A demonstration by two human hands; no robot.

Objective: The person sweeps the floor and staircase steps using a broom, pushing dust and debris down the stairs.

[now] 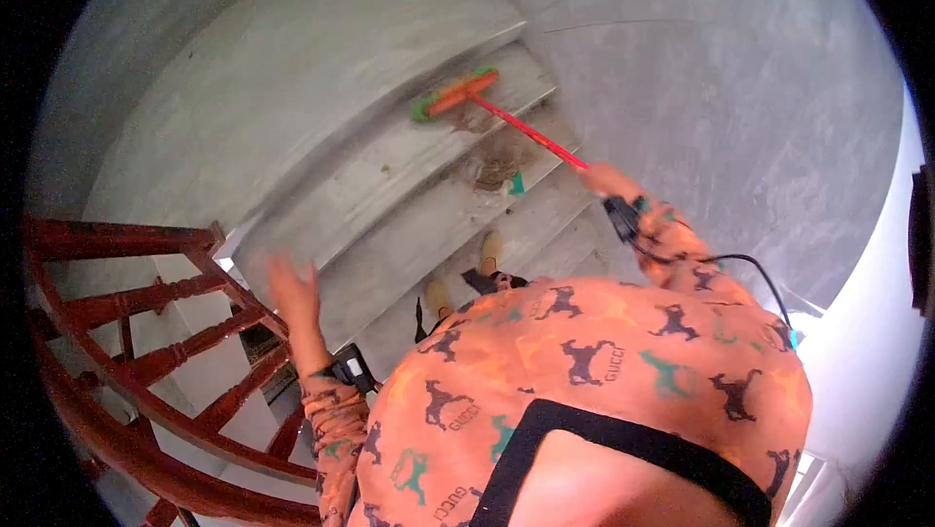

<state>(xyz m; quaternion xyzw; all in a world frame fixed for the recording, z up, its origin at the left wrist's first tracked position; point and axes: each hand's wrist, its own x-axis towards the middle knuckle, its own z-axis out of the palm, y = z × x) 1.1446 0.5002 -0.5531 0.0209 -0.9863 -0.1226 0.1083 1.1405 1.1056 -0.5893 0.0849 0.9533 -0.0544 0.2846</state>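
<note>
A broom with a red handle [534, 132] reaches from my right hand [606, 182] toward the upper left. Its orange head with green bristles [458, 95] rests on a stair tread, close to the riser above. My right hand is closed around the handle's near end. Brown dirt [495, 169] and a small green scrap [516, 183] lie on the steps below the broom head. My left hand [290, 285] is held out near the railing, blurred, its fingers seemingly apart with nothing in them. Whether it touches the railing I cannot tell.
Grey stone steps [390, 220] run down toward my feet [490, 249]. A dark red wooden railing [161, 352] with turned balusters curves along the left. A grey wall [721, 108] closes off the right side. A black cable [750, 262] trails from my right wrist.
</note>
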